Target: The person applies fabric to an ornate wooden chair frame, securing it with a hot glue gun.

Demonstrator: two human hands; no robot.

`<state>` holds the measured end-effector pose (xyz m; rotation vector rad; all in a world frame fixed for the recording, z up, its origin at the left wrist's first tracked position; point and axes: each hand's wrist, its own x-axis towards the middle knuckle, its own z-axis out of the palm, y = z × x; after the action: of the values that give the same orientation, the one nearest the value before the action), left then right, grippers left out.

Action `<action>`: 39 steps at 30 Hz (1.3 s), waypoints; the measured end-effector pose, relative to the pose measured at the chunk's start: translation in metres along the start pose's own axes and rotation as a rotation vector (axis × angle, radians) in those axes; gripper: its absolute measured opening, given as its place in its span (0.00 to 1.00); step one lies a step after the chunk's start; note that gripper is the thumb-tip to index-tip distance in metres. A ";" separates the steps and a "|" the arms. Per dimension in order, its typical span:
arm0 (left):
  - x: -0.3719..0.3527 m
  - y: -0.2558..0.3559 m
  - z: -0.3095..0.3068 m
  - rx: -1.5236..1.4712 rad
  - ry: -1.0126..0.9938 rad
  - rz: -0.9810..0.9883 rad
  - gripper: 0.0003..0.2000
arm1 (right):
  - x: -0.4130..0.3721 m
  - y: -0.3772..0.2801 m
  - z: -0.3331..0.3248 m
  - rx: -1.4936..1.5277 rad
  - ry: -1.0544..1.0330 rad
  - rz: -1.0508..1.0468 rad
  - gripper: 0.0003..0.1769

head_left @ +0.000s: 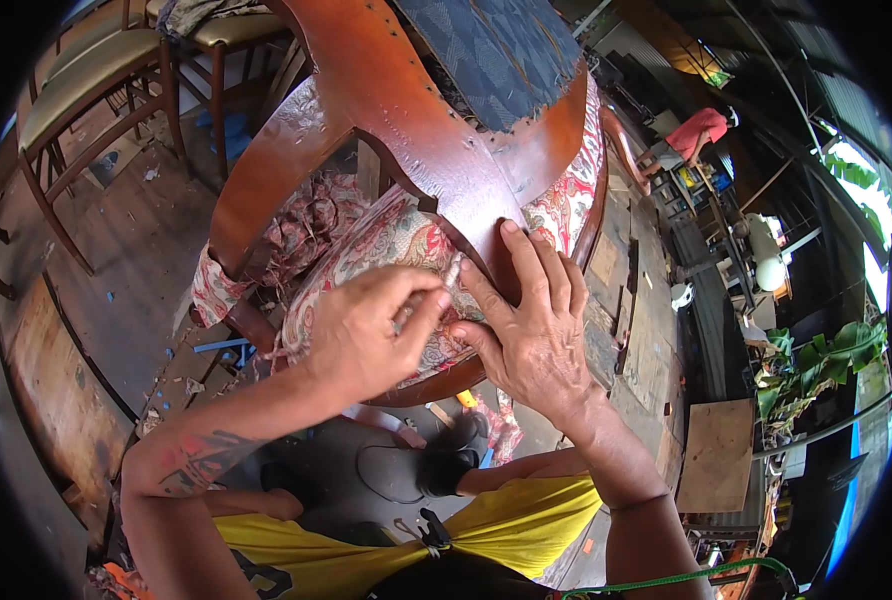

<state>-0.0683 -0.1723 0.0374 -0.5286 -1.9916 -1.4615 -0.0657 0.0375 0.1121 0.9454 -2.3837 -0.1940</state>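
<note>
A wooden chair [366, 75] with a glossy brown frame is in front of me, and a torn dark blue patterned cloth [506, 55] covers part of its back. Red and cream paisley fabric [376, 250] lies loose and bunched over the seat. My left hand [366, 325] is closed in a pinch on a thin pale fabric strip [453, 268] at the edge of the wood. Beside it, my right hand [538, 335] rests with fingers spread on the lower frame, its thumb close to the paisley fabric. The left fingertips are partly hidden.
Several chairs [96, 80] with tan seats stand at the upper left. Wooden boards [61, 390] lie on the floor at left, among scraps. A person in a red shirt [701, 132] is at a cluttered bench to the right. A plywood panel [716, 455] stands at lower right.
</note>
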 end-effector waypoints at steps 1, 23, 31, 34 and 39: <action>-0.003 0.008 0.004 -0.064 -0.013 -0.033 0.08 | 0.000 0.000 -0.001 -0.011 -0.009 0.005 0.31; 0.011 0.007 -0.005 -0.102 -0.154 -0.385 0.12 | 0.001 -0.001 -0.003 0.045 -0.025 0.035 0.31; 0.015 0.014 -0.008 -0.077 -0.241 -0.414 0.11 | 0.003 0.001 -0.005 0.044 -0.022 0.020 0.31; 0.009 0.011 -0.002 -0.169 -0.123 -0.339 0.13 | 0.002 0.001 -0.005 0.038 -0.027 0.015 0.32; 0.007 0.013 -0.004 -0.052 -0.138 -0.289 0.15 | -0.004 0.002 -0.005 0.024 -0.048 0.013 0.33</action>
<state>-0.0645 -0.1727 0.0526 -0.3836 -2.2159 -1.6928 -0.0612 0.0419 0.1149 0.9457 -2.4403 -0.1845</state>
